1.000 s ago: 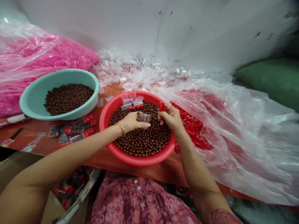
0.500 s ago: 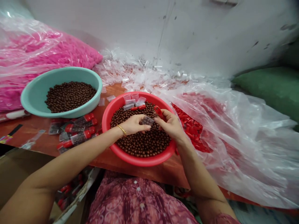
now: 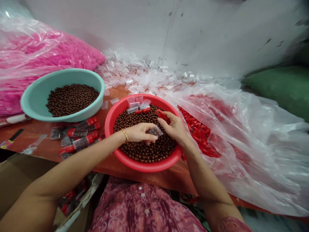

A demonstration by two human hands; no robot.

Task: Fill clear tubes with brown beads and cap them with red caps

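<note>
My left hand [image 3: 140, 132] is closed around a small clear plastic container [image 3: 155, 130] with dark balls inside, its end pointing right. A red plastic cap [image 3: 162, 114] is pinched in the fingers of my right hand [image 3: 174, 126], just up and right of the container and apart from it. Both hands hover over a red basin [image 3: 147, 167] full of shiny brown balls [image 3: 142, 151]. On the balls at the basin's far side lie several clear empty containers [image 3: 134, 104] and a couple of red caps [image 3: 142, 111].
Left stands a teal basin [image 3: 29, 103] of brown balls, with capped filled containers [image 3: 82, 135] before it. Clear containers [image 3: 145, 77] are heaped along the wall. Red caps [image 3: 199, 135] spill from a plastic bag [image 3: 260, 145] at right. A cardboard box [image 3: 24, 180] sits below left.
My left hand has turned the container slightly and moved a little lower. My right hand, still with the cap, has drawn slightly away from the container.
</note>
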